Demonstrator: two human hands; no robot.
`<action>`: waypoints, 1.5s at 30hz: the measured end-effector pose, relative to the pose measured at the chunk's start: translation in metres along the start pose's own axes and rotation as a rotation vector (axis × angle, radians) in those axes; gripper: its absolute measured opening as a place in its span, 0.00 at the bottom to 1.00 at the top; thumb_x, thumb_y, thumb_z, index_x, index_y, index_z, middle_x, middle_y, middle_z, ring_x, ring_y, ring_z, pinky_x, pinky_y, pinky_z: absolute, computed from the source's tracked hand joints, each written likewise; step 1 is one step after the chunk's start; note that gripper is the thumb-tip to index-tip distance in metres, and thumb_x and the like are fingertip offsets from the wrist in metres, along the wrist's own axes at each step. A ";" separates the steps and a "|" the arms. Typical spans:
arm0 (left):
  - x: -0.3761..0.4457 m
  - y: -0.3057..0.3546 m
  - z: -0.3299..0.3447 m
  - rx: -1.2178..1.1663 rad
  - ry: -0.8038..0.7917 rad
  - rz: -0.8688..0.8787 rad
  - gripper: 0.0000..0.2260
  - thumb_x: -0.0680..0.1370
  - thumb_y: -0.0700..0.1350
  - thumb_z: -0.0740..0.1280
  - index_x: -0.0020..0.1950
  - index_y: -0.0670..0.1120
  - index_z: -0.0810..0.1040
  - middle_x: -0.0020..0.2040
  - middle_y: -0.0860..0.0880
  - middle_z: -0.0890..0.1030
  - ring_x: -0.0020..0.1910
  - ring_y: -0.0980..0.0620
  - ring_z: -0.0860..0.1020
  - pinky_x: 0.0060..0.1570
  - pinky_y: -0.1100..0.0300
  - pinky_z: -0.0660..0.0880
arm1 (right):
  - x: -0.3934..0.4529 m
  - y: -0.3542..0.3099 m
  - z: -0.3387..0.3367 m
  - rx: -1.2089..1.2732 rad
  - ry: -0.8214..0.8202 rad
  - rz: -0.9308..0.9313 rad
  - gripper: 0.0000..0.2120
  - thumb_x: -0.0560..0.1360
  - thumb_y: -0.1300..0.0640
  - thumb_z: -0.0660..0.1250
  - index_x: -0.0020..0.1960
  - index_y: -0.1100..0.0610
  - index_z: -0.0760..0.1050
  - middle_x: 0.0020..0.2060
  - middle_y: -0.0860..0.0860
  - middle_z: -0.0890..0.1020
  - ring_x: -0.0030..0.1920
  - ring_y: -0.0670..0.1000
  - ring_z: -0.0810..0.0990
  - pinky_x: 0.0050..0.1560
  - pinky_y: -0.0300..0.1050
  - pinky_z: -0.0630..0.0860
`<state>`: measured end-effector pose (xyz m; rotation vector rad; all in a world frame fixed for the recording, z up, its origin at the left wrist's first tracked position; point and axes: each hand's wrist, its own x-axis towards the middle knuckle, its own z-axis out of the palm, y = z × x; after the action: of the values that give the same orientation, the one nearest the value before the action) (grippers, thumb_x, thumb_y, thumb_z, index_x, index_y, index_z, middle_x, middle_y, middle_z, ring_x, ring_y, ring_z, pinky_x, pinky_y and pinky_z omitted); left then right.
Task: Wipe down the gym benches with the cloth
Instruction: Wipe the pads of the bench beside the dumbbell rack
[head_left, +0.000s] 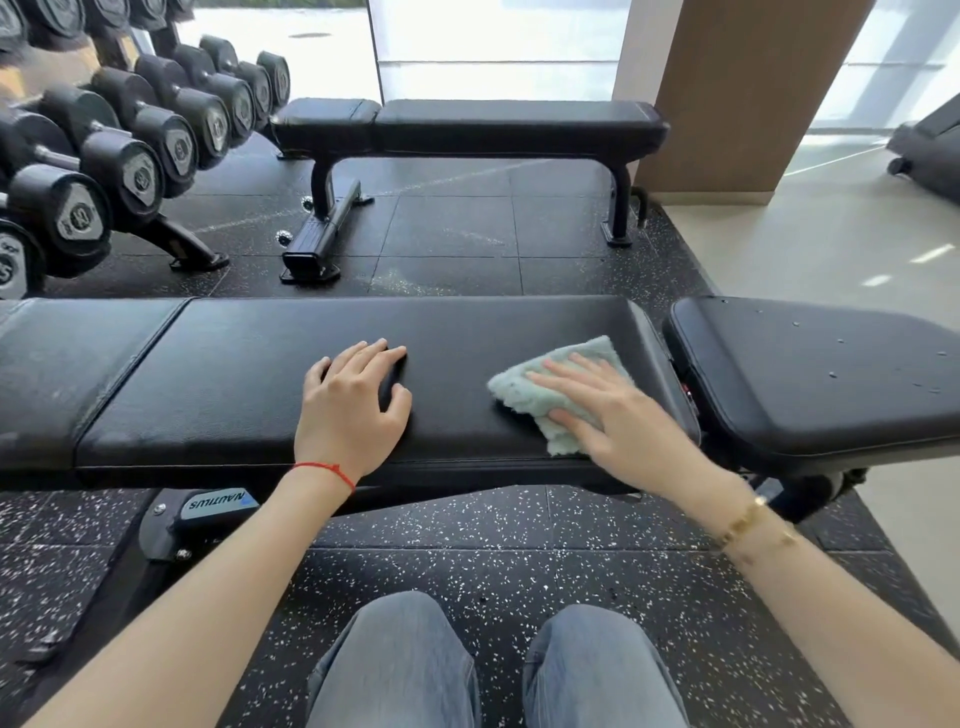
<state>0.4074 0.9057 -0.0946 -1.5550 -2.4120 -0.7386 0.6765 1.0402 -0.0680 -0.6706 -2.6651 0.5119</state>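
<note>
- A person's knees (488, 670) in faded blue jeans fill the bottom of the view, above black rubber floor (467, 525) flecked with white.
- Two bare forearms reach forward; a red string (326, 472) circles the left wrist and a gold bracelet (748, 525) sits on the right.
- The left hand (353, 400) lies on the near bench (234, 384), its grip relaxed and holding nothing, fingers only lightly bent against the black pad.
- The right hand (608, 410) presses flat on the cloth (550, 389), fingers straight and spread, grip not closed around it.
- The cloth is pale mint green, fluffy and folded into a rough square; it rests on the right end of the near bench's long pad, one corner reaching the front edge.
- The pad is glossy black vinyl with a seam toward its left end, and a label reading NAUTILUS (215, 503) shows on the frame below.
- Just to the right, a separate seat pad (821, 374) carries scattered water droplets.
- Beyond, a second flat bench (467, 124) stands on dark floor tiles, well apart from the first.
- At far left, a rack of black dumbbells (130, 145) runs back toward bright windows (493, 47), beside a brown pillar (748, 93).
</note>
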 end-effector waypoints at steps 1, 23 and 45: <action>0.000 0.000 0.000 0.001 0.000 -0.001 0.23 0.75 0.53 0.57 0.68 0.52 0.77 0.70 0.51 0.76 0.72 0.51 0.70 0.73 0.45 0.61 | 0.001 0.014 -0.007 -0.010 0.032 0.032 0.22 0.80 0.52 0.61 0.73 0.44 0.65 0.73 0.44 0.66 0.76 0.47 0.58 0.77 0.48 0.50; 0.000 0.001 -0.001 -0.008 -0.008 -0.009 0.23 0.75 0.53 0.57 0.69 0.53 0.76 0.70 0.51 0.75 0.72 0.52 0.69 0.74 0.46 0.59 | 0.035 0.037 -0.012 -0.075 0.076 0.220 0.21 0.80 0.52 0.61 0.73 0.48 0.66 0.73 0.51 0.66 0.76 0.54 0.58 0.76 0.46 0.47; -0.002 0.003 0.001 -0.024 0.029 -0.026 0.22 0.76 0.52 0.58 0.67 0.51 0.78 0.69 0.51 0.77 0.71 0.51 0.71 0.74 0.46 0.61 | 0.077 0.064 -0.015 -0.106 0.074 0.341 0.20 0.81 0.51 0.58 0.73 0.49 0.66 0.74 0.51 0.65 0.76 0.56 0.58 0.76 0.55 0.49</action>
<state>0.4107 0.9058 -0.0949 -1.5136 -2.4155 -0.7926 0.6430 1.1363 -0.0632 -1.1630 -2.5327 0.4235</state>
